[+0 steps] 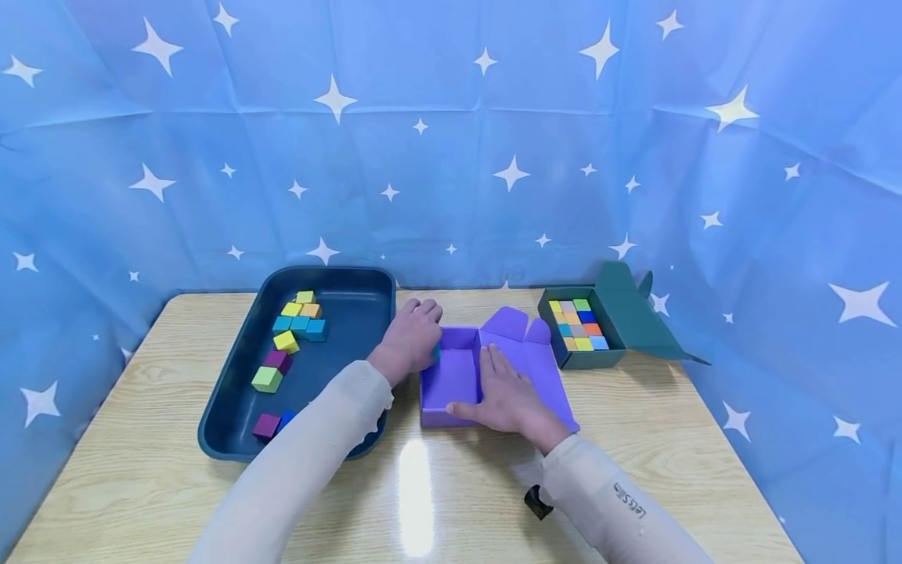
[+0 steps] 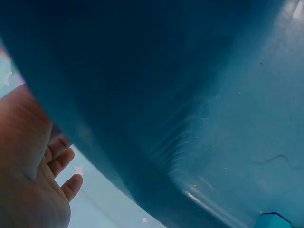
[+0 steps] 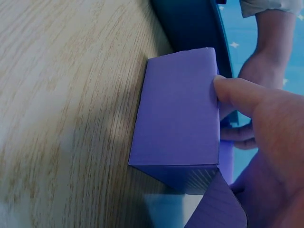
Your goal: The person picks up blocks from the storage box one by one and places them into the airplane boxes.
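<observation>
Pale sleeves lead forward: left hand bent over a part-hidden teal block, grip impossible to tell; right hand spread, touching purple box.

Purple box, teal block; blue backdrop, white stars.

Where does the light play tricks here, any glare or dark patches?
Head view: a white streak of glare on the wooden table; left wrist view: the blue tray darkens heavily toward the top; right wrist view: a soft shadow lies beside the purple box.
</observation>
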### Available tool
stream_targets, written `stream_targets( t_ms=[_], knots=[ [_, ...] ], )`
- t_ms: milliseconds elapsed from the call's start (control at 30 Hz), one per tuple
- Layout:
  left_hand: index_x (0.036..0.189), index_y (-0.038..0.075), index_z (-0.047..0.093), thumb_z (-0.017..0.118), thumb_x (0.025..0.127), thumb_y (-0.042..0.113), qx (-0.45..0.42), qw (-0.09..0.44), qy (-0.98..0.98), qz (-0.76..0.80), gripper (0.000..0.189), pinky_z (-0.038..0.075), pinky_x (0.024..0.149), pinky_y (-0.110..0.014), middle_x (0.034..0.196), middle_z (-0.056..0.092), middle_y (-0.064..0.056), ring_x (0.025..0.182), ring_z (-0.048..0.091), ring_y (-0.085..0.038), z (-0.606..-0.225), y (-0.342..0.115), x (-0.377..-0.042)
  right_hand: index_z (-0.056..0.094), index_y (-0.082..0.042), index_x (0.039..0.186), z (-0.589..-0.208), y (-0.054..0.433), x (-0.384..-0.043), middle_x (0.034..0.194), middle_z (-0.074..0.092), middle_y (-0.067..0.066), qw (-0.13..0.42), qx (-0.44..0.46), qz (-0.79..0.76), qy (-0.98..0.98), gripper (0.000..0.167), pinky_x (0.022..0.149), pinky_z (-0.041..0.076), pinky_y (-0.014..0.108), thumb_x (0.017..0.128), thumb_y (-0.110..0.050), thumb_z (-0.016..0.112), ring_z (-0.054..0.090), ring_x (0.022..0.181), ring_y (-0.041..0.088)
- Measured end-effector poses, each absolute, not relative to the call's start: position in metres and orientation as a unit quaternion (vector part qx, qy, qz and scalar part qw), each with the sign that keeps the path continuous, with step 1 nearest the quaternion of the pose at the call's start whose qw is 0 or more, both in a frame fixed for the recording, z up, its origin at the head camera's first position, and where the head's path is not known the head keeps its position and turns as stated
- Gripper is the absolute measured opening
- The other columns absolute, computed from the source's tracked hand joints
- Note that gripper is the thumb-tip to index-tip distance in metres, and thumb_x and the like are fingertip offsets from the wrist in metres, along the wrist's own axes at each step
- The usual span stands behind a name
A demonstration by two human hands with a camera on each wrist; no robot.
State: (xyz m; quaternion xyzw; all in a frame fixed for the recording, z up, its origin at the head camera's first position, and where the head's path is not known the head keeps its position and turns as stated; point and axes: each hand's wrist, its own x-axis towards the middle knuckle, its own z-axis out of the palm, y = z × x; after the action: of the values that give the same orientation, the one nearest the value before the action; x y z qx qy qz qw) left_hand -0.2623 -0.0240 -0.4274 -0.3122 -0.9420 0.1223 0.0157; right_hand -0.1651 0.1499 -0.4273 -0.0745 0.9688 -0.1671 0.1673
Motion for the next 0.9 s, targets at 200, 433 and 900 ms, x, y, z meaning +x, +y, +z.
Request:
stream_targets(
  t_ms=[200, 433, 900],
  knots=[
    [0.108, 0.018, 0.072, 0.065, 0.089, 0.034, -0.302, 0.008, -0.939, 0.165, 0.026, 0.034, 0.113, -0.043, 0.128, 0.057, -0.002, 0.123, 0.046, -0.021, -0.428, -0.021, -0.262, 0.007, 0.000, 0.155, -0.427, 0.150, -0.164, 0.164, 0.007, 0.020, 0.165, -0.076, -0.168, 0.969, 0.115, 0.117, 0.021, 0.062, 0.081, -0.067, 0.062, 0.010, 0.152, 0.036],
    [0.109, 0.020, 0.072, 0.066, 0.088, 0.035, -0.290, 0.012, -0.941, 0.175, 0.026, 0.037, 0.110, -0.043, 0.127, 0.058, -0.002, 0.119, 0.046, -0.021, -0.427, -0.020, -0.262, 0.007, -0.001, 0.155, -0.426, 0.149, -0.165, 0.164, 0.007, 0.019, 0.161, -0.078, -0.172, 0.969, 0.114, 0.118, 0.021, 0.061, 0.081, -0.067, 0.062, 0.009, 0.152, 0.035],
    [0.094, 0.021, 0.070, 0.066, 0.089, 0.034, -0.289, 0.010, -0.957, 0.026, 0.015, 0.036, 0.110, -0.044, 0.125, 0.055, -0.001, 0.122, 0.044, -0.021, -0.418, -0.038, -0.263, 0.006, -0.001, 0.156, -0.426, 0.150, -0.163, 0.164, 0.006, 0.019, 0.169, -0.072, -0.172, 0.968, 0.114, 0.118, 0.021, 0.062, 0.081, -0.067, 0.062, 0.010, 0.152, 0.036]
  ],
)
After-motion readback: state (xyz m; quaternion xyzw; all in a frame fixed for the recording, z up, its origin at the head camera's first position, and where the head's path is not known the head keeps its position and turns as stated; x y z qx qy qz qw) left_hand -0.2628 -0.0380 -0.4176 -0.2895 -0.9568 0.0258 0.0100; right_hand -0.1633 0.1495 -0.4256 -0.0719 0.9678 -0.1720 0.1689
